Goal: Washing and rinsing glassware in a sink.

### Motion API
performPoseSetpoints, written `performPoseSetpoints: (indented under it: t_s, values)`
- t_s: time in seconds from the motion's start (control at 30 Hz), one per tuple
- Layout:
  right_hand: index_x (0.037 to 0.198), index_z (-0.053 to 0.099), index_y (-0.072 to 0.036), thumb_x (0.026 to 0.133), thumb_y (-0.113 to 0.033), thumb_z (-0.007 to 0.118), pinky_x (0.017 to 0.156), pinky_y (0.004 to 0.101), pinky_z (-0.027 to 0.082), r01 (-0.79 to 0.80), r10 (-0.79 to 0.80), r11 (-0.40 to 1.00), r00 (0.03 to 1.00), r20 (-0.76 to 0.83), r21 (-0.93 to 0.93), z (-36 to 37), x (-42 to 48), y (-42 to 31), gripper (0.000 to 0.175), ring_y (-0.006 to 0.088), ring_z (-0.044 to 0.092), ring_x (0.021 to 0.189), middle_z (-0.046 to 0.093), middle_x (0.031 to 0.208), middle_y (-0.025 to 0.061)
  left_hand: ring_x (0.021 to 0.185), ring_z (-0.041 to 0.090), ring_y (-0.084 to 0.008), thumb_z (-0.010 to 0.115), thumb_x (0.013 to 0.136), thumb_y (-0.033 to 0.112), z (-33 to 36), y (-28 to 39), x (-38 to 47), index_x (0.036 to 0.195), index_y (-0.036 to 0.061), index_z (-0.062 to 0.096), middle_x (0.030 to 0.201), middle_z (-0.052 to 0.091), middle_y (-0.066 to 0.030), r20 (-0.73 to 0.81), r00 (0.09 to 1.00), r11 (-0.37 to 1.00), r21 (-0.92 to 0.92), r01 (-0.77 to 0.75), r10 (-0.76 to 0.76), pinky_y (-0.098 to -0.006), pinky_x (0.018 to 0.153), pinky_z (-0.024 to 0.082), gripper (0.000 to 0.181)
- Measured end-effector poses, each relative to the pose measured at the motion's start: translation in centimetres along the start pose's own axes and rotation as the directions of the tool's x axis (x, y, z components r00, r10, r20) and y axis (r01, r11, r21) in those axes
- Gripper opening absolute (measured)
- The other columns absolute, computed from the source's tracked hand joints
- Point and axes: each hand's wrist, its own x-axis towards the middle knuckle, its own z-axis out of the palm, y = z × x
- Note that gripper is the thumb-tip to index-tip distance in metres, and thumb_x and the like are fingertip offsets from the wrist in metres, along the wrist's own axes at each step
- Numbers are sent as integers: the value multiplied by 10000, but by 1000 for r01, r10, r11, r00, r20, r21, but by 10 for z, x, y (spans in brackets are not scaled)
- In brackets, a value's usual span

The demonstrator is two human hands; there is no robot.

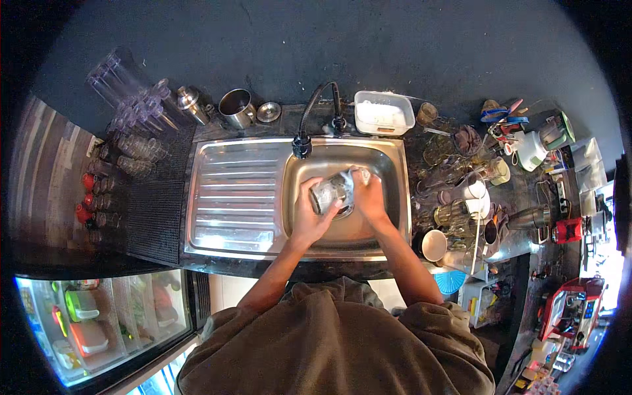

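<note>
A clear drinking glass (330, 193) with white suds on it is tilted over the basin of a stainless steel sink (390, 237). My left hand (312, 212) wraps around the glass's body, thumb along the near side. Curled at the other end of the glass is my right hand (369, 195), with foam about its fingers. Whether a sponge is inside that hand is hidden. Above and left of the glass hangs the black spray head (302, 147) of a flexible faucet (312, 106); no water is seen running from it. The sink's drain shows partly below the glass.
Left of the basin lies a ribbed drainboard (236, 197), then a black mat (154, 217) with upturned glasses (138, 153). Behind the sink stand a steel pitcher (237, 109) and a plastic tub (384, 113). Glassware and a cup (434, 245) crowd the right counter.
</note>
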Motion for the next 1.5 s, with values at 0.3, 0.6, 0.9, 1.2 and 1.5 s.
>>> performPoseSetpoints:
  t_s: [0.3,0.6,0.9,1.2,1.5]
  values:
    - [1096,574,53,924,-310,500,708,444,514,243,-199,918,966,166,-312,10,-33,-11,409,410,648,821,640,879,279,490,507,-113,503,868,624,-36,-17,28,1018,154,599,770,606,5,483,562,354,-458,816,-671,-264,408,430,503]
    - [989,622,38,917,-382,495,766,375,475,-188,186,973,982,21,138,14,-8,14,444,257,634,831,652,854,180,929,585,-186,662,833,437,-9,7,-4,1144,22,480,1054,575,-105,-67,951,925,262,-276,303,-322,811,487,549]
    - [973,593,53,917,-232,524,676,449,506,384,-352,891,921,166,-243,9,-29,-12,298,392,634,729,638,798,246,762,660,-162,501,898,545,-35,-10,11,1116,130,574,910,656,-32,635,569,224,-542,810,-523,-321,634,566,474]
    - [982,613,16,930,-296,529,624,401,498,-9,17,995,997,81,-100,5,-13,-30,328,356,658,722,656,764,214,1035,582,-192,663,861,333,-10,2,1,1229,41,503,1071,614,-94,-31,981,956,-229,182,-194,-354,894,463,497]
    - [1080,544,19,965,-166,461,872,356,431,401,-377,890,915,-143,218,4,-17,-22,233,235,565,936,595,1031,139,717,640,-216,526,892,486,-21,13,8,1094,55,572,901,652,-88,571,619,22,-725,688,-540,-292,572,557,479]
